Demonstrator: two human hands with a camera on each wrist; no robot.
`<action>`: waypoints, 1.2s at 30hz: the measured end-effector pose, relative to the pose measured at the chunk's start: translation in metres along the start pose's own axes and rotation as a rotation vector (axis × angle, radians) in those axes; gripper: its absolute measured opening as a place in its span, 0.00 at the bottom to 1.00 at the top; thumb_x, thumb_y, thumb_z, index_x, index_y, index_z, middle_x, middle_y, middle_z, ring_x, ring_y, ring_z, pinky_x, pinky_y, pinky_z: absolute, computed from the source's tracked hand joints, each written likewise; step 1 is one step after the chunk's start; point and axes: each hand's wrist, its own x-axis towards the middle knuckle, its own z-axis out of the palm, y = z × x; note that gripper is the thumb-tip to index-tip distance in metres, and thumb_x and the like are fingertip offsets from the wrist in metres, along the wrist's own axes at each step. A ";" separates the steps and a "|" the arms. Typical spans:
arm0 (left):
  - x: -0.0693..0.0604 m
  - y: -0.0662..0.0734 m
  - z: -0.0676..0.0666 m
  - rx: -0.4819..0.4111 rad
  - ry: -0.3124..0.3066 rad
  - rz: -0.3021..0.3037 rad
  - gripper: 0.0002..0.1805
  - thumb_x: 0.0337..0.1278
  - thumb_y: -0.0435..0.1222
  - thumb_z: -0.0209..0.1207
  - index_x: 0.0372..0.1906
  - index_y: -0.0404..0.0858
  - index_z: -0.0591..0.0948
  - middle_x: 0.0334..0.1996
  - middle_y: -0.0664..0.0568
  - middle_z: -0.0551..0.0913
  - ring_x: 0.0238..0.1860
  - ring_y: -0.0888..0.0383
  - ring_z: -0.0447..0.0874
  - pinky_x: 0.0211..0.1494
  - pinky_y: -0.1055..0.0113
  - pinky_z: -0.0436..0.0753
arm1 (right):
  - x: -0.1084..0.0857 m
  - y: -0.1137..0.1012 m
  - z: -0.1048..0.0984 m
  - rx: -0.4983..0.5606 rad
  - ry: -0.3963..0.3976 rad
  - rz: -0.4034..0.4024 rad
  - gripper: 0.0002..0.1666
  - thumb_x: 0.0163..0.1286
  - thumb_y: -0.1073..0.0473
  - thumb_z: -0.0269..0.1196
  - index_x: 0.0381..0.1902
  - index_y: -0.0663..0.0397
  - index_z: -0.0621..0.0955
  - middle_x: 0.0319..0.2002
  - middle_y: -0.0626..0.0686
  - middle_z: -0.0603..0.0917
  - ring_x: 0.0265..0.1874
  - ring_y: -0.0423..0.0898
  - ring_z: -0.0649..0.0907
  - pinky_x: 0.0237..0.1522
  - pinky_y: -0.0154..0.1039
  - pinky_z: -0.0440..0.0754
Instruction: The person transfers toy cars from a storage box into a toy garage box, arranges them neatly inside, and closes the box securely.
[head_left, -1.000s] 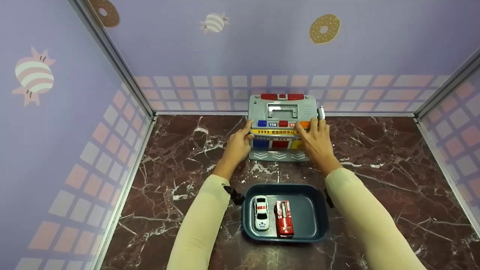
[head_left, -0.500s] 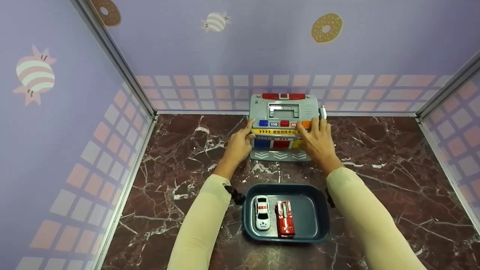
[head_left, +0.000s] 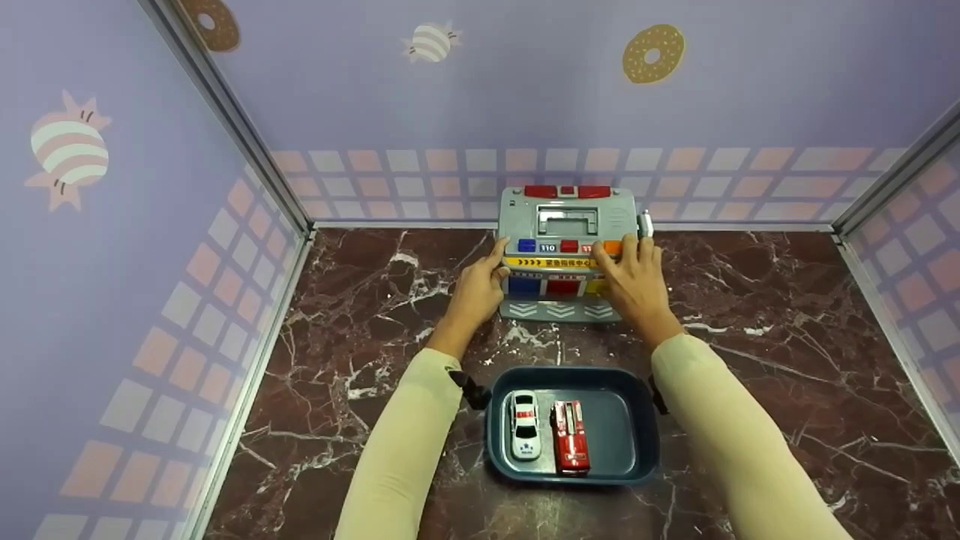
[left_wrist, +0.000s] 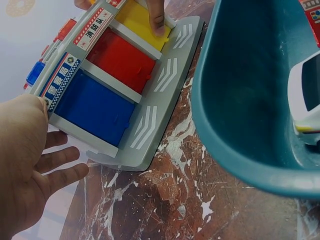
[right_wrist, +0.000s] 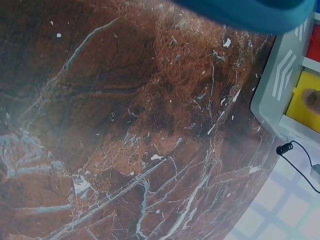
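A grey toy garage (head_left: 559,311) stands against the back wall, with blue (left_wrist: 95,107), red (left_wrist: 120,60) and yellow doors (left_wrist: 142,27). My left hand (head_left: 478,289) touches its left side; in the left wrist view several fingers (left_wrist: 62,160) stretch out straight beside it. My right hand (head_left: 637,289) rests over its front right corner, fingers on top by the orange button (head_left: 613,247). The right thumb (left_wrist: 157,22) presses on the yellow door near its lower edge. All three doors look down.
Nearer me sits a dark teal tray (head_left: 646,465) with a white police car (head_left: 526,426) and a red fire truck (head_left: 571,439) inside. A white handset-like piece (head_left: 645,223) hangs at the garage's right side. Patterned walls enclose the marbled surface (head_left: 360,337).
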 end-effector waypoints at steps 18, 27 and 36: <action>0.004 0.006 0.005 -0.026 -0.015 -0.017 0.32 0.85 0.34 0.58 0.86 0.52 0.71 0.46 0.37 0.90 0.43 0.45 0.84 0.57 0.44 0.87 | -0.007 0.013 -0.013 0.070 -0.035 0.004 0.55 0.56 0.52 0.87 0.76 0.45 0.70 0.60 0.73 0.69 0.55 0.75 0.69 0.55 0.68 0.72; 0.004 0.008 -0.002 -0.015 -0.021 -0.002 0.31 0.85 0.36 0.57 0.86 0.50 0.70 0.52 0.36 0.91 0.46 0.42 0.88 0.61 0.44 0.87 | -0.016 0.009 -0.026 0.173 -0.125 0.022 0.57 0.62 0.48 0.84 0.81 0.44 0.66 0.69 0.74 0.67 0.62 0.74 0.68 0.59 0.71 0.70; 0.002 -0.001 -0.008 0.007 -0.066 -0.018 0.32 0.87 0.40 0.56 0.87 0.52 0.67 0.63 0.36 0.89 0.48 0.41 0.87 0.65 0.42 0.86 | -0.024 0.010 -0.034 0.225 -0.131 -0.037 0.52 0.68 0.48 0.79 0.83 0.42 0.66 0.78 0.70 0.66 0.75 0.72 0.69 0.65 0.74 0.73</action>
